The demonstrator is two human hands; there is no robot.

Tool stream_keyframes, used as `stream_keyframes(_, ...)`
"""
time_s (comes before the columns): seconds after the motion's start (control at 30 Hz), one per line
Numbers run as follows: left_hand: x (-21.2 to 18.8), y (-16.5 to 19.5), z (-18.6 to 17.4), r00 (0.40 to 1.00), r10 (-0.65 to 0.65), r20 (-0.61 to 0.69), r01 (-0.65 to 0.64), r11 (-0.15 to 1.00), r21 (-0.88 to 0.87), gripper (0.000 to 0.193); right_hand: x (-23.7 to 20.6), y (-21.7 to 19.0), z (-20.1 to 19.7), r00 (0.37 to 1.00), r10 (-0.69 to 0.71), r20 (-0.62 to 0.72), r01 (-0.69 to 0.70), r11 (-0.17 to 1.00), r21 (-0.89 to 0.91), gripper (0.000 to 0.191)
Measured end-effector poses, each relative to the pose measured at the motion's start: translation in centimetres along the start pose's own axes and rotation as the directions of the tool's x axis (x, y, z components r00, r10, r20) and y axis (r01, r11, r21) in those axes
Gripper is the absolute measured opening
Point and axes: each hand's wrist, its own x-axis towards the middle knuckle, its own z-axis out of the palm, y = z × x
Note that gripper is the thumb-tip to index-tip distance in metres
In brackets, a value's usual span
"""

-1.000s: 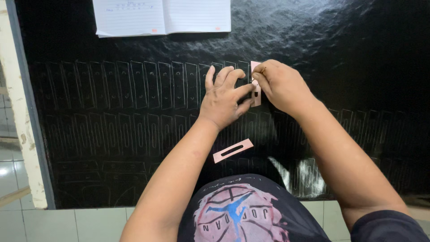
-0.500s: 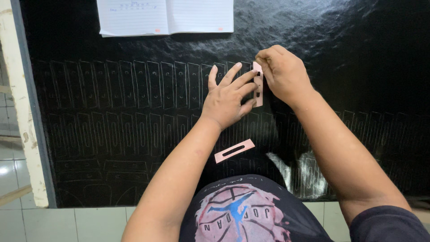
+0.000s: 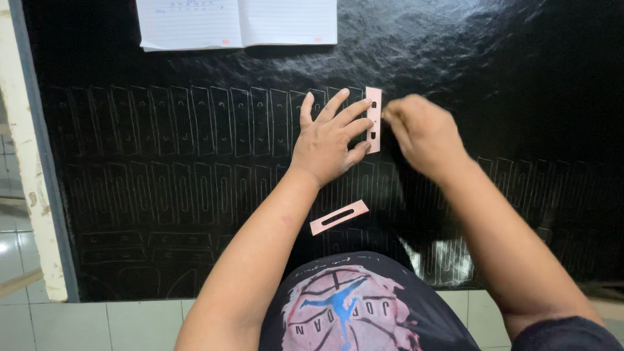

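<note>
A narrow pink template (image 3: 373, 119) lies flat on a black sheet (image 3: 494, 78), its long axis running straight away from the person, one short end toward the top edge of the sheet and the other toward the person's body; slots run along its length. The left hand (image 3: 327, 140) lies palm down with fingers spread, the fingertips (image 3: 361, 107) pressing on the template's left edge and pinning it rather than closing around it. The right hand (image 3: 421, 132) sits just beside the template's right edge with the fingers curled together; it appears to pinch something small at the tips, but what it holds cannot be told. A second pink template (image 3: 338, 217) lies well apart, nearer the person, turned at a slant so that its long axis climbs from lower left to upper right, with one long slot along its middle. The black sheet is glossy and slightly crinkled, and rows of faint upright outlines of the same narrow shape cover it to the left and right of the hands. An open lined notebook (image 3: 237, 23) rests at the sheet's far edge. The sheet lies on a pale tiled floor (image 3: 39, 325), with a worn cream-coloured edge (image 3: 29, 162) running along its left side.
</note>
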Motion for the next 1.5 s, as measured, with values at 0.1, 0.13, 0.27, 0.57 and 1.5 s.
stream_keyframes(0.1, 0.1, -0.2, 0.1, 1.0, -0.003, 0.013, 0.003, 1.0, -0.01, 0.032, -2.7, -1.2, -0.3, 0.997, 0.012, 0.073, -0.014, 1.0, 0.025, 0.01)
stream_keyframes(0.13, 0.0, -0.2, 0.0, 1.0, -0.011, 0.024, 0.011, 1.0, -0.011, 0.031, -3.4, -1.6, -0.3, 0.996, 0.037, 0.081, -0.041, 0.998, 0.048, 0.011)
stream_keyframes(0.27, -0.1, -0.2, 0.3, 1.0, -0.003, 0.008, 0.003, 1.0, -0.014, 0.028, -5.1, -1.9, -0.2, 0.991, 0.103, 0.088, -0.111, 0.99, 0.089, 0.012)
stream_keyframes(0.57, -0.2, 0.0, 0.5, 1.0, 0.004, -0.022, -0.004, 1.0, -0.004, 0.022, -5.0, -2.9, 0.9, 0.995, 0.056, 0.081, -0.068, 0.984, 0.165, 0.011)
stream_keyframes(1.5, 0.5, 0.1, -0.2, 0.993, -0.077, 0.094, 0.084, 0.994, -0.071, 0.084, -2.0, -0.6, 2.1, 0.978, 0.168, -0.125, -0.122, 0.943, 0.309, 0.011)
